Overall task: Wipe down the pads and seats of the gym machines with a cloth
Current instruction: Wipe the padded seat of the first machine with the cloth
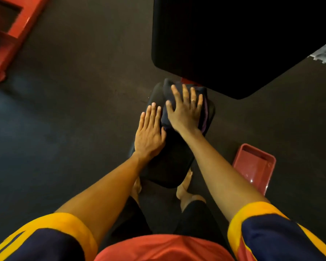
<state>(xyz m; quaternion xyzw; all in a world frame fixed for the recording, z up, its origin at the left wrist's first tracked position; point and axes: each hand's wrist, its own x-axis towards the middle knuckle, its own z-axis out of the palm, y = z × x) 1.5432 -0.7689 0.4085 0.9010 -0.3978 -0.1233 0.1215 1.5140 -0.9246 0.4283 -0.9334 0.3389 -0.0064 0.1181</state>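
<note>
Fingers (185, 94) of the right hand (184, 113) are lying straight and spread, pressing flat on the dark cloth (167, 89), which is sitting on the far end of the black seat (169, 166). The left hand (149, 137) is resting flat on the seat just beside the cloth, fingers straight and together, gripping nothing. A large black back pad (233, 44) is looming beyond, and a red tray (254, 166) is lying on the floor (73, 91) to the right

What I can count here
I see two hands, a left hand (149, 135) and a right hand (184, 114), one cloth (167, 86), one seat (169, 166), one big black pad (233, 44), one red tray (253, 167), one red frame (19, 33) and two bare feet (183, 186).
</note>
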